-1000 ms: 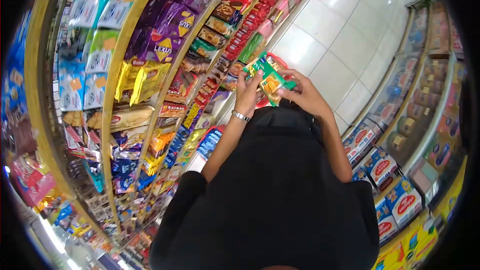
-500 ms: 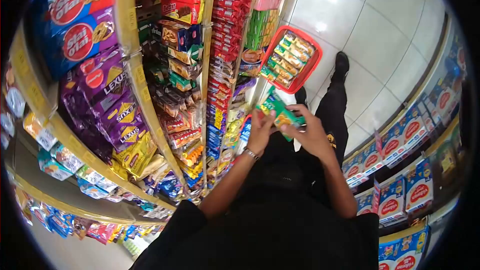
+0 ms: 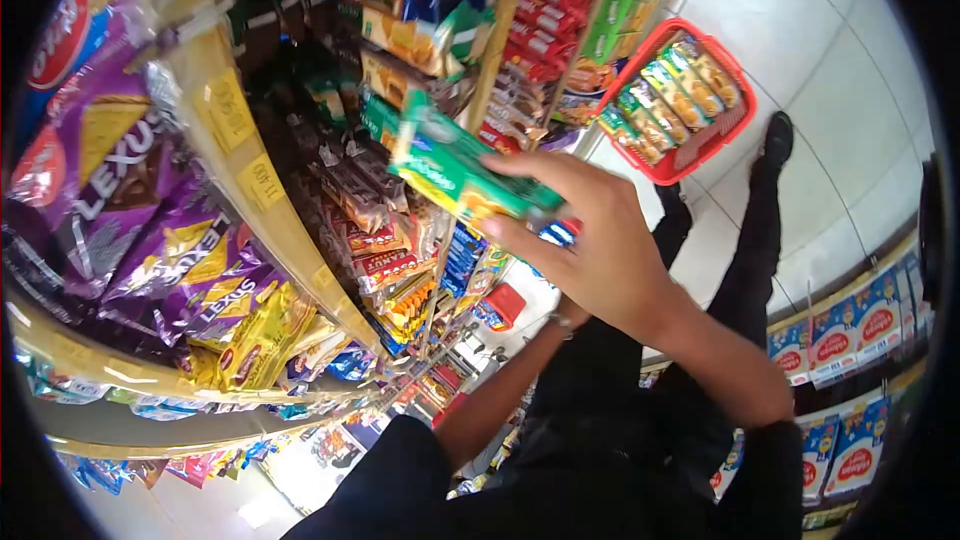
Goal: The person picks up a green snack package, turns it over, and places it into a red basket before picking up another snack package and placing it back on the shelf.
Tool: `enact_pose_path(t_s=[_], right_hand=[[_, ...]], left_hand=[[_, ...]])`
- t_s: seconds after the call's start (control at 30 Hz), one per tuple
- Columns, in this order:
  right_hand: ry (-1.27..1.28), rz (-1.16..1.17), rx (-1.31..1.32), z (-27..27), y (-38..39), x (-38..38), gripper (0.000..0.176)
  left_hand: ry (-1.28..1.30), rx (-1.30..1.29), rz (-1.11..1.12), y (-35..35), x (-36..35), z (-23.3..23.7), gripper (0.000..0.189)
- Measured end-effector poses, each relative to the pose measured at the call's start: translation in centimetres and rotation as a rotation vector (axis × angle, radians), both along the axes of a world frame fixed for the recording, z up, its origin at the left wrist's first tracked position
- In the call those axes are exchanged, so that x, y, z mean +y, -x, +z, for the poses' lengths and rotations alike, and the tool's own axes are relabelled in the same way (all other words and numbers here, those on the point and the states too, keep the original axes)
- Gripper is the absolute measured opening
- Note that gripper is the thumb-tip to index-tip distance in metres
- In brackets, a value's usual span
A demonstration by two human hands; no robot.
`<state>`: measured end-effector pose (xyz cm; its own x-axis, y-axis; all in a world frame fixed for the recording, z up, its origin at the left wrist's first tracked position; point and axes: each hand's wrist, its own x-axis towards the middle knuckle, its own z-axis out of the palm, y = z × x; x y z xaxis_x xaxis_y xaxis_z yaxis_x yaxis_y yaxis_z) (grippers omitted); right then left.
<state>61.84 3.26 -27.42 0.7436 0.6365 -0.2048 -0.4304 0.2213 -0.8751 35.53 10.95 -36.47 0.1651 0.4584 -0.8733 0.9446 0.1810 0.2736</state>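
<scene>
My right hand (image 3: 610,235) grips a green biscuit pack (image 3: 455,168) between thumb and fingers. It holds the pack tilted in front of the shelf, close to other green and brown packs (image 3: 385,120). Behind it, only the wrist of my left hand (image 3: 570,316) shows, with a bracelet on it; its fingers are hidden. On the floor, a red basket (image 3: 718,148) holds several green-and-cream packs (image 3: 680,90) in a row.
Purple Lexus packs (image 3: 200,265) and yellow packs (image 3: 262,340) fill the near shelf, behind a yellow price strip (image 3: 250,155). Red packs (image 3: 550,15) hang farther along. Blue-and-white boxes (image 3: 840,340) line the right shelf. A second red basket (image 3: 502,306) stands lower down.
Both hands were on the green biscuit pack in front of my body; now my right hand has carried it left to the shelf. My left hand has slipped behind the right. The view has shifted leftward.
</scene>
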Motion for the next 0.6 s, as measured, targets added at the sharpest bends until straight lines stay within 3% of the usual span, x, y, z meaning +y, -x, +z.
enact_pose_path(t_s=[0.1, 0.2, 0.33, 0.43, 0.53, 0.6], right_hand=[[-0.117, -0.005, -0.194, 0.7, -1.1, 6.7, 0.035], [-0.197, -0.064, -0.3, 1.9, -1.4, 11.9, 0.017], [-0.163, -0.147, -0.387, 1.6, -1.8, 18.1, 0.012], [0.001, -0.386, -0.482, 1.9, -2.6, 22.0, 0.015], [-0.029, -0.174, -0.346, 2.6, -3.8, 24.8, 0.02], [0.05, -0.036, -0.571, 3.3, -4.6, 26.0, 0.024]], left_hand=[[-0.01, 0.278, -0.325, 4.0, -2.0, -3.8, 0.07], [0.015, 0.43, -0.559, 6.8, -3.6, -6.2, 0.072], [0.056, 0.512, -0.685, 7.9, -3.9, -7.2, 0.076], [0.068, 0.514, -0.73, 7.5, -2.9, -8.0, 0.078], [-0.135, 0.509, -0.664, 9.2, -4.1, -9.3, 0.083], [-0.114, 0.516, -0.699, 9.7, -4.4, -9.6, 0.073]])
